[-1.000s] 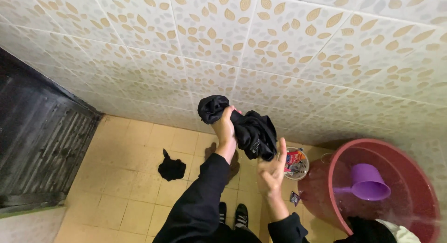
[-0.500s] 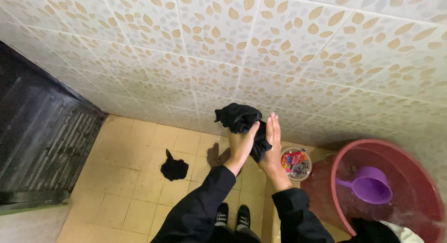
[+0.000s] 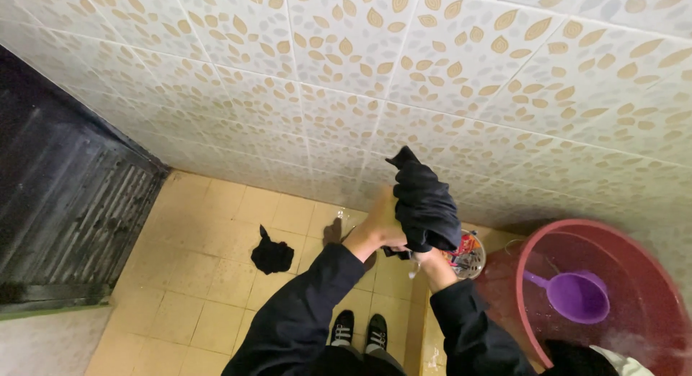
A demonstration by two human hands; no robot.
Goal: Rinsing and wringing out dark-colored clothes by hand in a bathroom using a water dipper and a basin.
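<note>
A wet black garment (image 3: 425,203) is bunched up between both of my hands, held out in front of me above the floor. My left hand (image 3: 378,228) grips its left side. My right hand (image 3: 431,259) is under the cloth and mostly hidden by it; water drips below it. Both arms are in dark sleeves.
A red basin (image 3: 530,275) of water with a purple scoop (image 3: 573,295) stands at the right. A small bowl (image 3: 472,261) with packets sits beside it. A black cloth (image 3: 272,255) and a brown cloth (image 3: 333,232) lie on the yellow tiled floor. A dark door (image 3: 65,203) is at the left.
The hands have closed together around the garment and dropped lower. The cloth now stands up in a tight bunch, and drops of water fall from it.
</note>
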